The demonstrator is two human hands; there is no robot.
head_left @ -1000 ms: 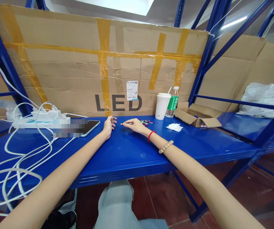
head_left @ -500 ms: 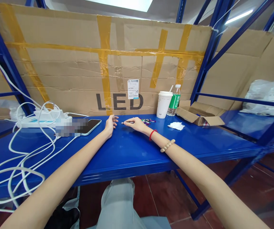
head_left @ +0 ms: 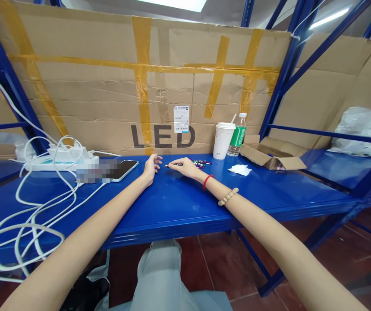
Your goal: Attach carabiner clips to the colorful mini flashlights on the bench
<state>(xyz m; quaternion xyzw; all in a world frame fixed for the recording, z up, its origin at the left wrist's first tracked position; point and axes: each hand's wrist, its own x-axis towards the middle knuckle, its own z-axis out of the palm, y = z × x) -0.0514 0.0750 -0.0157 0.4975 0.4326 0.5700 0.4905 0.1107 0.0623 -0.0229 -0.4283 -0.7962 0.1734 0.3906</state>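
Note:
My left hand (head_left: pixel 152 168) rests on the blue tabletop (head_left: pixel 169 207) on its edge, fingers loosely curled and apart, with nothing seen in it. To its right, my right hand (head_left: pixel 185 167) pinches a small slim dark piece with a shiny tip (head_left: pixel 169 165) between thumb and fingers. The piece points left toward my left hand and does not touch it. Just behind my right hand lies a little pile of shiny multicoloured slim pieces (head_left: pixel 202 163), partly hidden by the hand and too small to name.
A white paper cup (head_left: pixel 223 141), a green-labelled bottle (head_left: pixel 238 136), a crumpled tissue (head_left: pixel 240 169) and an open cardboard box (head_left: pixel 271 156) stand or lie to the right. At left are a phone (head_left: pixel 125 169), a power strip (head_left: pixel 62 162) and looped white cables (head_left: pixel 33 216). Cardboard (head_left: pixel 108 95) walls the back.
The view has shifted very slightly. My left hand's fingers have moved a little; my right hand keeps its pinch on the slim piece at nearly the same spot.

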